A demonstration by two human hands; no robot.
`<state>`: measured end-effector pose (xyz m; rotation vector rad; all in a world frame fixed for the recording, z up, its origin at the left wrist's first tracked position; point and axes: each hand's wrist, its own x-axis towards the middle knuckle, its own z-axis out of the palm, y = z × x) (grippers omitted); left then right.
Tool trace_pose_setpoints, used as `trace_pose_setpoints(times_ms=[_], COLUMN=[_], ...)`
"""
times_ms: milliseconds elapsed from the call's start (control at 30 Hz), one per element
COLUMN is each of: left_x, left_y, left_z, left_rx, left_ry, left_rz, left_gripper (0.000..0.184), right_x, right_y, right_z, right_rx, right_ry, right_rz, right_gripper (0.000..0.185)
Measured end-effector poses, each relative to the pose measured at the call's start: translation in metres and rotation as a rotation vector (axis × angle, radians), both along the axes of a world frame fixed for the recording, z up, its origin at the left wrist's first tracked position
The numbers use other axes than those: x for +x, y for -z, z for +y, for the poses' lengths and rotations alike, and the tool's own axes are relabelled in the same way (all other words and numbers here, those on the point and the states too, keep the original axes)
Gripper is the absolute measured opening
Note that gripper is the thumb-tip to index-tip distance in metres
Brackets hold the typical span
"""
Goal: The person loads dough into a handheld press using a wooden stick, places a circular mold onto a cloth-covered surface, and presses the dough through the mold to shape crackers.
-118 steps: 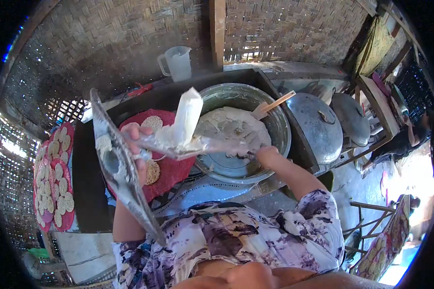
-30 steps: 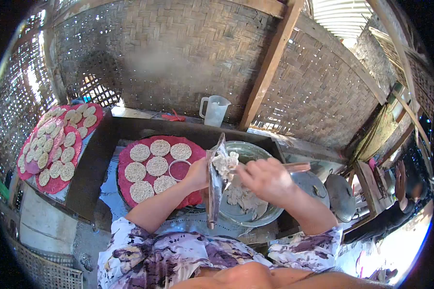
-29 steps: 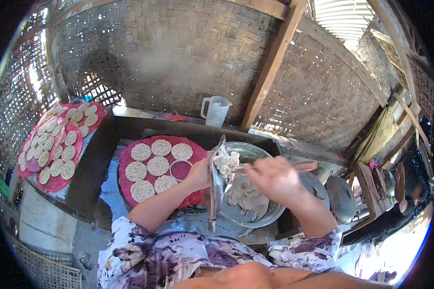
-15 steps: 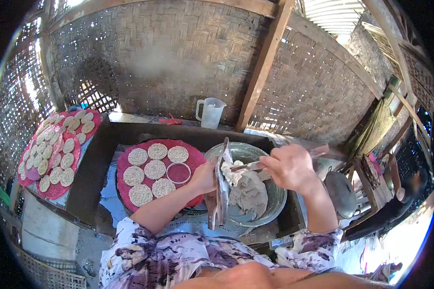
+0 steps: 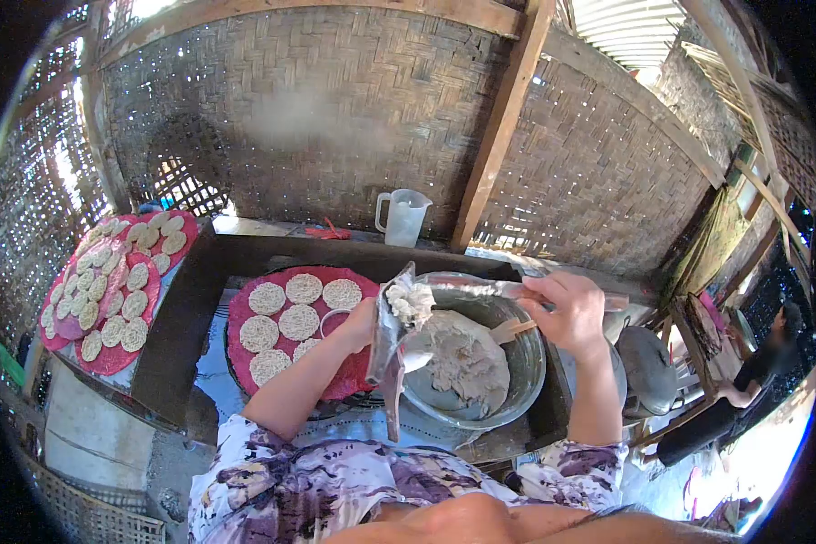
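Observation:
My left hand is wrapped round the body of a press-like tool held upright, with a lump of pale dough in its hollow. A long dough-smeared arm runs right from the tool's top, and my right hand grips it near its far end. Below the arm, a large metal basin contains a mass of dough and a spatula with a light wooden handle. Left of the tool, a white ring lies on a round pink cloth, partly behind my left hand.
Several round textured dough discs lie on the pink cloth. More discs cover pink cloths at far left. A clear jug and a red object stand behind. A round metal lid and another person are at the right.
The tool's dough-smeared arm now stretches out over the basin. My right hand holds this arm, while the spatula rests in the basin. The tool has shifted slightly left.

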<state>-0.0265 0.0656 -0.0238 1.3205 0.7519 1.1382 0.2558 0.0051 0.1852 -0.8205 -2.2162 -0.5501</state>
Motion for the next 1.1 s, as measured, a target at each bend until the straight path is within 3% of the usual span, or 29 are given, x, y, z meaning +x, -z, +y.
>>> trace_pose_setpoints(times_ms=[100, 167, 200, 300, 333, 433, 533, 633, 800, 867, 967, 1000, 1100], left_x=[0.005, -0.001, -0.003, -0.018, -0.008, 0.006, 0.018, 0.026, 0.027, 0.025, 0.015, 0.008, -0.008], left_y=[0.009, 0.033, 0.025, 0.013, -0.005, -0.011, -0.04, -0.051, -0.034, -0.039, -0.046, -0.025, -0.018], left_z=[0.021, 0.057, 0.053, 0.031, 0.006, -0.012, -0.038, -0.043, -0.038, -0.041, -0.041, -0.027, -0.018], left_rx=[-0.226, -0.126, -0.095, -0.064, -0.073, 0.119, 0.459, 0.346, 0.324, 0.293, 0.275, 0.064, -0.059], left_ry=[0.263, 0.742, 0.809, 0.131, 0.06, -0.172, -0.27, -0.267, -0.29, -0.277, -0.264, -0.203, -0.036], left_rz=[-0.559, -0.79, -0.805, -0.026, -0.04, 0.301, 0.665, 0.924, 0.953, 0.957, 0.853, 0.536, -0.029], left_gripper=[0.031, 0.033, 0.033, 0.047, 0.051, 0.05, 0.046, 0.045, 0.042, 0.04, 0.038, 0.034, 0.035], right_x=[0.001, 0.003, 0.004, 0.004, 0.004, -0.001, -0.014, -0.032, -0.054, -0.053, -0.042, -0.033, -0.005], right_y=[0.032, 0.042, 0.041, 0.034, 0.024, 0.002, -0.01, 0.0, 0.033, 0.034, 0.009, -0.005, -0.021], right_z=[0.02, 0.02, 0.018, 0.015, 0.012, 0.01, 0.006, 0.005, 0.008, 0.009, 0.0, -0.003, 0.004], right_rx=[-0.02, -0.142, -0.193, -0.242, -0.228, -0.144, -0.092, -0.034, 0.048, 0.022, 0.012, 0.016, 0.069], right_ry=[0.024, -0.052, -0.072, -0.127, -0.122, -0.111, -0.14, -0.138, -0.194, -0.2, -0.132, -0.098, -0.038], right_rz=[-0.026, 0.009, 0.015, 0.027, 0.006, -0.127, -0.301, -0.445, -0.504, -0.491, -0.412, -0.381, -0.143], right_gripper=[0.019, 0.02, 0.021, 0.022, 0.023, 0.02, 0.013, 0.012, 0.019, 0.012, 0.012, 0.012, 0.019])
